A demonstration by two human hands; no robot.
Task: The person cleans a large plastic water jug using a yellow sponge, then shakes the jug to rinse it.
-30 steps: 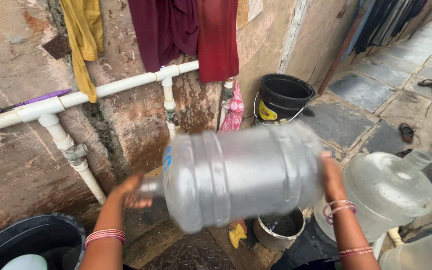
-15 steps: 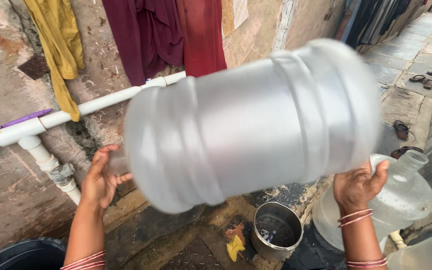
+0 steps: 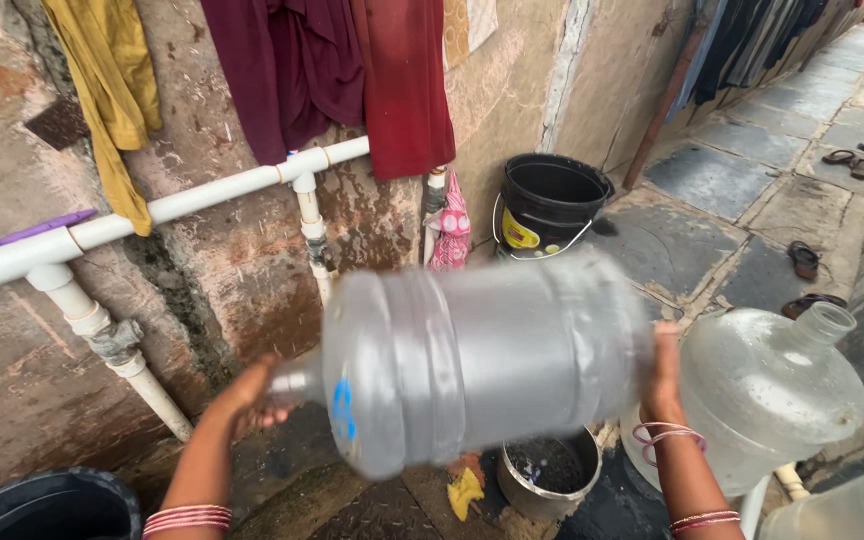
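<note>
1. A big translucent plastic water jug [image 3: 482,360], ribbed around its cylindrical body and blurred by motion, lies sideways in the air between the two hands, neck to the left and flat base to the right.
2. The left hand [image 3: 242,395] is cupped over the narrow neck and mouth of the jug, fingers curled around it; pink bangles ring the wrist below.
3. The right hand [image 3: 664,372] is pressed flat against the jug's base, fingers spread upward along the rim, so the jug is clamped end to end between both palms.
4. Just below the jug, between the two wrists, a dull round steel pot [image 3: 552,475] stands on wet dark stone, with a crumpled yellow scrap [image 3: 466,490] beside it.
5. Right of the right-hand fingers, almost touching the wrist, a second clear jug [image 3: 782,385] with a domed shoulder and short neck leans.
6. Beyond the fingertips, a glossy black plastic bucket [image 3: 550,205] with a wire handle stands against the rough, stained plaster wall [image 3: 242,270].
7. Above the left hand runs a smooth white plastic pipe [image 3: 202,195]; maroon cloths [image 3: 352,70] and a mustard cloth [image 3: 107,90] hang limp over it.
8. By the left elbow the curved rim of a black tub [image 3: 52,500] shows.
</note>
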